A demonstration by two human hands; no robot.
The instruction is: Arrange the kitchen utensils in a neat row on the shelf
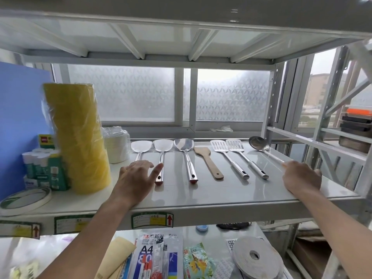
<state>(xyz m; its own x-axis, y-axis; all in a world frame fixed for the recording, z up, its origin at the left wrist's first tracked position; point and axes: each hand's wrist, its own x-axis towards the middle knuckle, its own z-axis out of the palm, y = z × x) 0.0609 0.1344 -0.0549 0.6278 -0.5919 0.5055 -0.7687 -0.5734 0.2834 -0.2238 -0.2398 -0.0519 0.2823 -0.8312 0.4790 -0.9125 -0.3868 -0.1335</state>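
Through the head camera, we are looking at a pale metal shelf (201, 196) where seven utensils are lying in a row, heads toward twelve o'clock and handles pointing back toward six.

Going from nine o'clock to three o'clock, we are seeing a first steel spatula (141, 147), a second steel spatula (163, 146) with a red-tipped handle, a shiny steel spoon (183, 144) also tipped in red, a wooden spatula (208, 161), two slotted turners (219, 146) (234, 145), and a ladle (257, 142) whose handle is angling toward four o'clock. The utensils are lying apart from one another, roughly parallel.

Our left hand (136, 178) is resting palm down with its fingers spread and loose, covering the handle of the first steel spatula; its thumb is touching the handle of the second. We cannot tell whether it is gripping anything underneath.

Our right hand (302, 178) is sitting at the three o'clock end of the shelf, fingers curled down over the end of the ladle's handle, closing on it.

At nine o'clock of the row, a tall yellow wrapped roll (78, 137) is standing beside a stack of white paper plates (116, 146), with glue sticks (40, 164) and a tape roll (26, 199) nearer the edge.
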